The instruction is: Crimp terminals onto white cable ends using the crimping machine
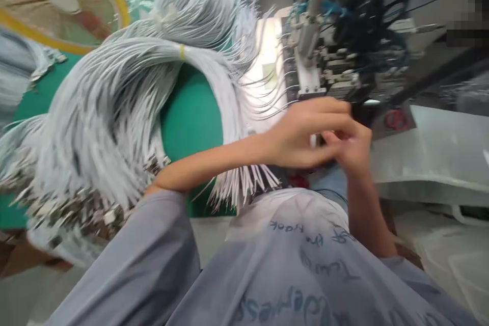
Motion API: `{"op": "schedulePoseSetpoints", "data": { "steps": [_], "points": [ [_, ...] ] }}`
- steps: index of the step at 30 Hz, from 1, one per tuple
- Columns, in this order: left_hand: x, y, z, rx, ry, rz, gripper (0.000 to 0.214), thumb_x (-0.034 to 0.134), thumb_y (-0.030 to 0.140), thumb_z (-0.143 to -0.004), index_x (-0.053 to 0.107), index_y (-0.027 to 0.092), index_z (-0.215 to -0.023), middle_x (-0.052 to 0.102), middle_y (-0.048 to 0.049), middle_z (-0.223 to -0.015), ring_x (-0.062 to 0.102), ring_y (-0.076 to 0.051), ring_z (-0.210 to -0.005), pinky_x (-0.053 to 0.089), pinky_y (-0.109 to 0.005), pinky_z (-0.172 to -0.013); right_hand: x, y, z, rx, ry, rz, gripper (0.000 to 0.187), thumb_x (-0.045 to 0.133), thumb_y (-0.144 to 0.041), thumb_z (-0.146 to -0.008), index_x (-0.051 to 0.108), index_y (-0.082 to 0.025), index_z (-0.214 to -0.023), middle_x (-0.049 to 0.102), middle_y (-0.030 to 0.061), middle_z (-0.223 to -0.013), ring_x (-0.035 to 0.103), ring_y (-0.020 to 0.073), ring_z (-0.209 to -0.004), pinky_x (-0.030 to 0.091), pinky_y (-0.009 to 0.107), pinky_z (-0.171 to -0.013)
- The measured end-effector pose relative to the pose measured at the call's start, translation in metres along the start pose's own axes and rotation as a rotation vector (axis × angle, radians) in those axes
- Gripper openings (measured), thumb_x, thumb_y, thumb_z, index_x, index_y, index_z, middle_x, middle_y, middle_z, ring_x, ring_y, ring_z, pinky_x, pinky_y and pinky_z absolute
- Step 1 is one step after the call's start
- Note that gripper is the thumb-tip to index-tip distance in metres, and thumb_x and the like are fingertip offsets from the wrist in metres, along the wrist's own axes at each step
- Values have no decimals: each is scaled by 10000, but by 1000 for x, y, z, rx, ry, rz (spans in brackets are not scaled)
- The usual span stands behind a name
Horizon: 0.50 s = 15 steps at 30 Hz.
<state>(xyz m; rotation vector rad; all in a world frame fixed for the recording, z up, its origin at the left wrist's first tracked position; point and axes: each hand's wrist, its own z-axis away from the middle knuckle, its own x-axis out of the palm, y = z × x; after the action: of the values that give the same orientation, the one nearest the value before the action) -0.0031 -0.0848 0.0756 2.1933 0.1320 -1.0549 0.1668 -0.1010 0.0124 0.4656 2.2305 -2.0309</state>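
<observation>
In front of my body, my left hand (300,132) and my right hand (355,147) meet, with fingers curled and pressed against each other. Both are closed; whatever they hold, if anything, is hidden and blurred. Under my left forearm lies a bundle of white cables (229,112), with a yellow tie around it and its loose ends pointing toward me. Just beyond my hands stands a machine (308,74) with metal cylinders and blue tubes. Several single wires (267,99) run in a row along its left edge.
Large piles of pale cables (87,112) with metal connectors (110,214) cover much of the green table (191,117). A yellow-rimmed fan (124,7) stands at the upper left. To the right is a pale, smooth surface (439,145), with the machine's dark parts behind it.
</observation>
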Motion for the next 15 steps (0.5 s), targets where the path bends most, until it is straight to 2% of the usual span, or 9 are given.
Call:
{"op": "schedulePoseSetpoints", "data": {
  "steps": [2, 6, 9, 15],
  "points": [
    [12, -29, -21, 147, 14, 88, 141, 532, 278, -884, 647, 229, -948, 657, -39, -936, 613, -146, -873, 513, -301, -734, 3, -2, -9, -26, 100, -71, 147, 666, -293, -662, 572, -185, -696, 602, 3, -662, 576, 132, -609, 481, 265, -569],
    [32, -68, -30, 197, 140, 170, 163, 497, 186, -889, 659, 177, -901, 640, -48, -796, 591, -112, -727, 488, -233, -618, 11, -6, -18, -18, 172, -219, 120, 658, -279, -686, 579, -194, -715, 577, -23, -625, 549, 106, -536, 477, 250, -534],
    [31, -76, -24, 192, 174, 171, 141, 523, 181, -872, 662, 169, -895, 612, -41, -772, 568, -99, -685, 465, -211, -582, 14, -10, -16, -20, 149, -279, 119, 664, -284, -701, 590, -193, -722, 587, -19, -649, 541, 99, -528, 476, 249, -525],
    [18, -77, -20, 91, 101, 225, 166, 513, 218, -879, 674, 178, -865, 586, -25, -708, 550, -92, -623, 430, -199, -554, 13, -13, -17, -59, 4, -374, 212, 588, -392, -782, 655, -195, -822, 601, 10, -704, 568, 126, -615, 497, 281, -560]
  ]
}}
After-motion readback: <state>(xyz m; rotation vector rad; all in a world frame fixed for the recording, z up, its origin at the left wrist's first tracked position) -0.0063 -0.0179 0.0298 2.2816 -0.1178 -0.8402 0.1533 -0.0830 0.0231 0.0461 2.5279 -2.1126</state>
